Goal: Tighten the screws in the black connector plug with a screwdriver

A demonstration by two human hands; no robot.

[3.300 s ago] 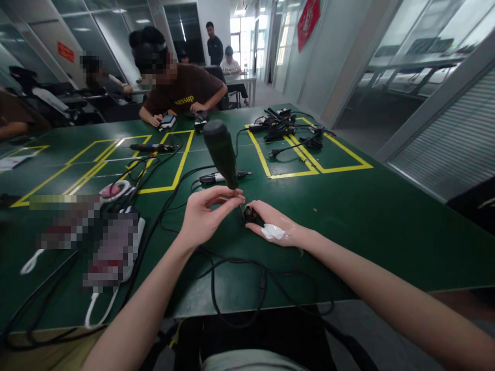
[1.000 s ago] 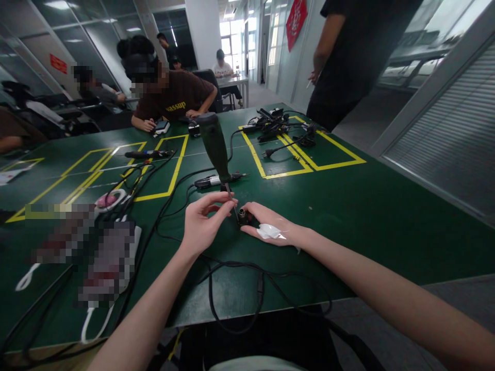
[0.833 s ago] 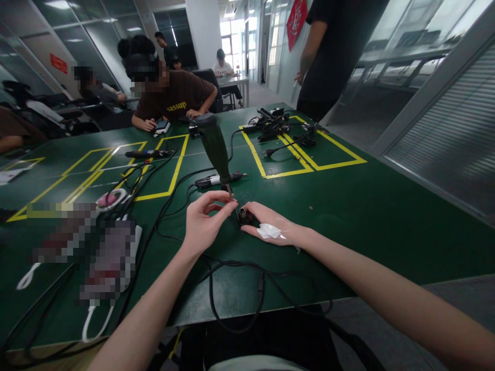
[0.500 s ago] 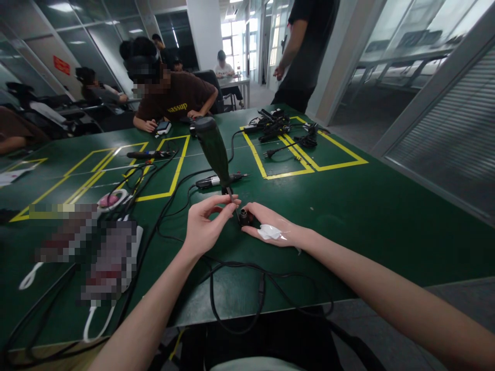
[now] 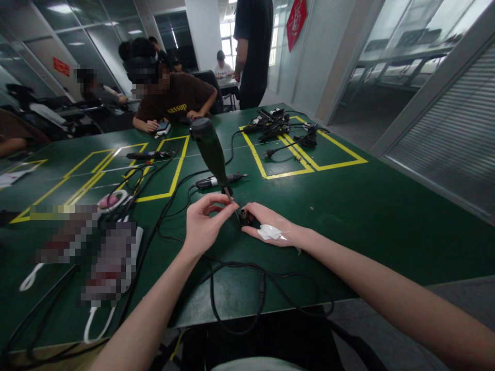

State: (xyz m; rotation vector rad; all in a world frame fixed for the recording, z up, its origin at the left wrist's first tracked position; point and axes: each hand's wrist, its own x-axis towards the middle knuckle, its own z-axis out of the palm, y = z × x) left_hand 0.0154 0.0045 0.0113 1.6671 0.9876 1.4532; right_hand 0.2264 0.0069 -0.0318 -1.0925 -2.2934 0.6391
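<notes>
My left hand (image 5: 209,221) pinches the metal shaft of a screwdriver (image 5: 212,152) between thumb and fingertips. Its thick dark green handle rises above the hand, tilted to the upper left. The shaft points down beside a small black cylindrical part (image 5: 244,217) with a metal ring at its top. My right hand (image 5: 268,224) is closed around that part from the right, low over the table; a white patch is taped to its back. Whether the screwdriver tip touches the part, I cannot make out. Just beyond lies a black-and-silver pen-like tool (image 5: 218,180) with a cord.
Black cables (image 5: 240,265) loop along the near edge of the green table (image 5: 348,232). Two blurred flat objects with white straps lie at left. A heap of cords and plugs (image 5: 273,123) sits inside yellow tape at the back. Across the table a person (image 5: 178,95) leans forward.
The screwdriver handle has tipped slightly further to the left. My right hand stays in place on the black part. A standing person in the background has moved left.
</notes>
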